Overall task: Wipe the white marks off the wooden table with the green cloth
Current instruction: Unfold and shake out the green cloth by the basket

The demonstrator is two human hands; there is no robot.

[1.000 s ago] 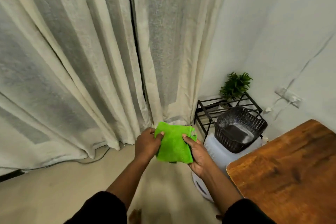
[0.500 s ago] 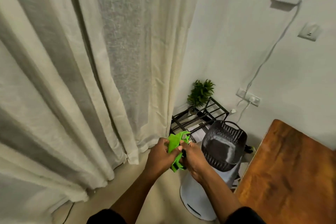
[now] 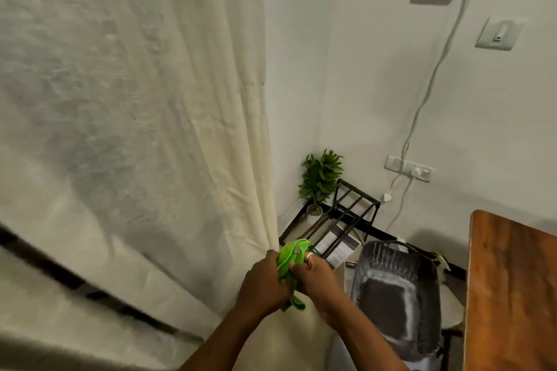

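Note:
The green cloth (image 3: pixel 291 256) is bunched up between both hands, held in the air in front of me near the curtain's edge. My left hand (image 3: pixel 261 283) grips its left side and my right hand (image 3: pixel 319 278) grips its right side; a green tail hangs below the fists. The wooden table (image 3: pixel 509 295) shows only as its left end at the right edge of the view, well to the right of my hands. No white marks are visible on the part that shows.
A dark mesh basket (image 3: pixel 398 295) stands between my hands and the table. Behind it is a black metal rack (image 3: pixel 346 217) with a small potted plant (image 3: pixel 319 181). A cream curtain (image 3: pixel 150 129) fills the left. A wall socket with cables (image 3: pixel 408 169) is above the rack.
The cloth went from a flat held square to a crumpled bunch between my fists. The view swung right and tilted up, so the table shifted toward the right edge.

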